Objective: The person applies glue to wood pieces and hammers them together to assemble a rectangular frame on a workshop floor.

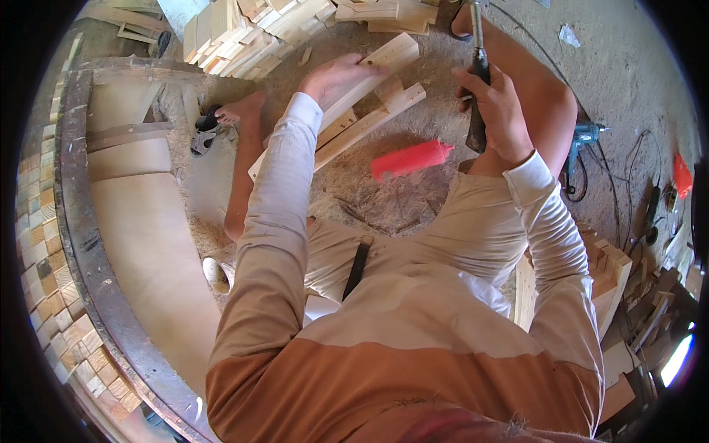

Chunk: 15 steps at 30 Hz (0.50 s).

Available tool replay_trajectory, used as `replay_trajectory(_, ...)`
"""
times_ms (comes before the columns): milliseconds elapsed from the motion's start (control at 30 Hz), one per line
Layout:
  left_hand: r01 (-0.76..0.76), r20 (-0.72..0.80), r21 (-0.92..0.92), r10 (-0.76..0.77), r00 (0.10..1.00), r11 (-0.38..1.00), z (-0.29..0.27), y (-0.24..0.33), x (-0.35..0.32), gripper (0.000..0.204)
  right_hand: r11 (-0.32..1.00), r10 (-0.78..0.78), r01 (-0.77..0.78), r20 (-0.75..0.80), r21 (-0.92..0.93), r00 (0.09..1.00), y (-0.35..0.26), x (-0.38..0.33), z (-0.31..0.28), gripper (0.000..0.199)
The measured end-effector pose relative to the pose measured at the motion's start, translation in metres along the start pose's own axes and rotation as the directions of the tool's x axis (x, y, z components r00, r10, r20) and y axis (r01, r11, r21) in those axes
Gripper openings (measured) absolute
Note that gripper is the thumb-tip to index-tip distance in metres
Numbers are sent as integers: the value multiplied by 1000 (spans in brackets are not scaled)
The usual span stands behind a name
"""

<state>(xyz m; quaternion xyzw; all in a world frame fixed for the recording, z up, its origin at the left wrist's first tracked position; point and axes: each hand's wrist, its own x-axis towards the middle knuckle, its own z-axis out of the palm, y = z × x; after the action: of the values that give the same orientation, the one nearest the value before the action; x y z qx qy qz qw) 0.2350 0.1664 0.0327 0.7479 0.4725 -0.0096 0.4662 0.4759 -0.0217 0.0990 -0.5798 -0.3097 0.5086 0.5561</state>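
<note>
- Well, my two hands are apart, one on wood and one on a tool.
- My left hand (332, 80) is closed over a pale wooden bar (396, 56), near its far right end. I can't see my thumb.
- My right hand (501, 111) is wrapped round the black grip of a long tool (481, 66). Its far end goes out of view.
- I think the bar is hard and stiff, not easy to break, and a bit heavy. It may feel rough, so it shouldn't slip much. I'd hold it round its sides, around the middle.
- The tool looks heavier at the metal end, so the grip is the best place to hold.
- Just near and right of the bar are a short block (390, 90) and a second bar (375, 124).
- Nearer, a red bottle (406, 161) lies on the dusty ground. It looks light and squeezy.
- Far left is a wood pile (258, 33); off right, a teal drill (586, 134).
</note>
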Motion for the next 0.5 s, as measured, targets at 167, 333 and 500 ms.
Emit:
replay_trajectory(167,-79,276,168,30,961,983,-13,12,-2,85,962,-111,154,196,-225,974,-5,46,11,20)
replay_trajectory(333,-115,242,156,75,967,981,-10,5,5,85,663,-189,371,334,-651,924,3,99,41,27)
replay_trajectory(500,-108,199,-151,137,970,983,-7,9,-3,84,444,-368,512,372,-735,852,29,124,57,32)
